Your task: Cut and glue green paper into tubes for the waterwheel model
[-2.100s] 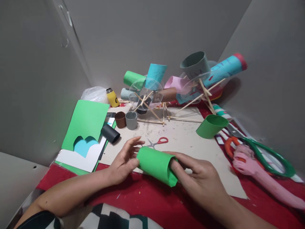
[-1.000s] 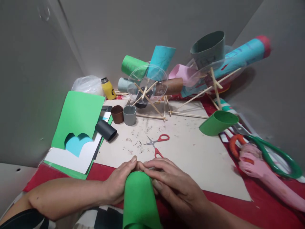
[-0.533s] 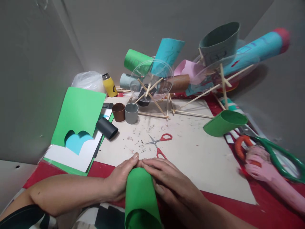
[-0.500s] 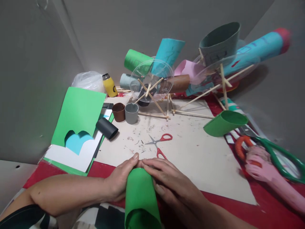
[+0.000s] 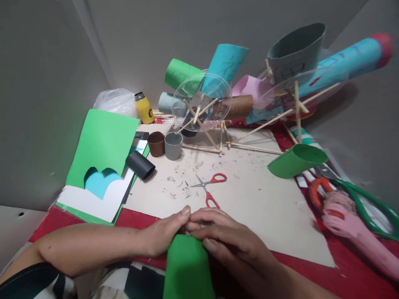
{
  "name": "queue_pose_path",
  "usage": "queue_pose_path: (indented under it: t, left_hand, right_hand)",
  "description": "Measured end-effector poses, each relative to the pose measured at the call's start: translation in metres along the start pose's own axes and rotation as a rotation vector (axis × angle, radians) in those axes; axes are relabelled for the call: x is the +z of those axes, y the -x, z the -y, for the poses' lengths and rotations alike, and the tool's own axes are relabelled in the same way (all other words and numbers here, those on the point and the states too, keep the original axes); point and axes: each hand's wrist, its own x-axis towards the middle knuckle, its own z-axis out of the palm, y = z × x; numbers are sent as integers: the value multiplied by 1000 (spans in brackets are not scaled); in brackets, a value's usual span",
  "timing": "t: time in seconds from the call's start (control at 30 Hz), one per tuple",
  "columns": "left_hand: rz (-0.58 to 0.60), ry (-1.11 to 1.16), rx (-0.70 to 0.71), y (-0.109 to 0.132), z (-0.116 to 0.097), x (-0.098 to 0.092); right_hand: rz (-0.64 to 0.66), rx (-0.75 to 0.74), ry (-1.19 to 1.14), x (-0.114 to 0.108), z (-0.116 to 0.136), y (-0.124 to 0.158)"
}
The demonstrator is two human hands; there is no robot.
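Observation:
A green foam-paper tube (image 5: 188,270) lies close to my body at the bottom of the view, its lower part cut off by the frame. My left hand (image 5: 165,232) grips its far end from the left, thumb up and its other fingers mostly hidden. From the right, my right hand (image 5: 230,236) closes on the same end, fingers bent over the rim. The fingertips of both hands meet there. Just beyond them, a small pair of red-handled scissors (image 5: 208,187) lies spread on the white board (image 5: 249,207).
On the left are green sheets (image 5: 102,137), a black tube (image 5: 140,165), and brown (image 5: 156,144) and grey (image 5: 173,145) cups. A wheel model of sticks and coloured tubes (image 5: 201,104) stands behind. At right lie a green tube (image 5: 297,160), large green-handled scissors (image 5: 364,203) and a pink roll (image 5: 343,216).
The green tube has tipped, so its near opening no longer shows. My hands have shifted slightly down and right with it, and the view has moved a little.

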Motion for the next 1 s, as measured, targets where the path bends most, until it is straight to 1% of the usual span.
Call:
queue_pose_path:
  t: [0.07, 0.13, 0.27, 0.37, 0.43, 0.53, 0.6, 0.7, 0.73, 0.77, 0.83, 0.9, 0.93, 1.0]
  left_hand:
    - [-9, -50, 73, -1, -3, 2]
    - [4, -60, 107, -3, -4, 3]
    - [102, -20, 45, -3, -4, 1]
    - [149, -98, 25, -1, -5, -5]
    - [154, -174, 14, 1, -6, -7]
    - [129, -254, 19, 1, -9, -8]
    - [146, -284, 95, -1, -12, -6]
    - [207, -277, 273, -3, -17, -3]
    - [224, -265, 292, -3, -17, -3]
    - [238, -250, 281, -3, -17, -3]
    - [249, -236, 189, -1, -14, -5]
    - [222, -229, 127, 2, -11, -7]
    - [204, -221, 132, 3, -11, -8]
    - [193, -202, 203, 4, -12, -8]
  right_hand:
    - [-13, -14, -6, 2, 0, -2]
    - [-13, -18, -8, 3, 1, -5]
    - [0, 40, -37, 4, 5, -8]
    - [-3, 90, -79, 3, 5, -6]
    - [-9, 105, -85, 3, 5, -6]
    - [4, 95, -100, 2, 6, -7]
    - [43, 58, -120, 2, 6, -8]
    - [101, 16, -147, 2, 6, -7]
    - [110, 16, -158, 2, 5, -7]
    - [116, 21, -170, 3, 4, -6]
    - [129, 35, -187, 3, 4, -4]
    - [156, 53, -185, 3, 4, -3]
    - [173, 61, -179, 2, 4, -3]
    - [196, 61, -162, 1, 6, -4]
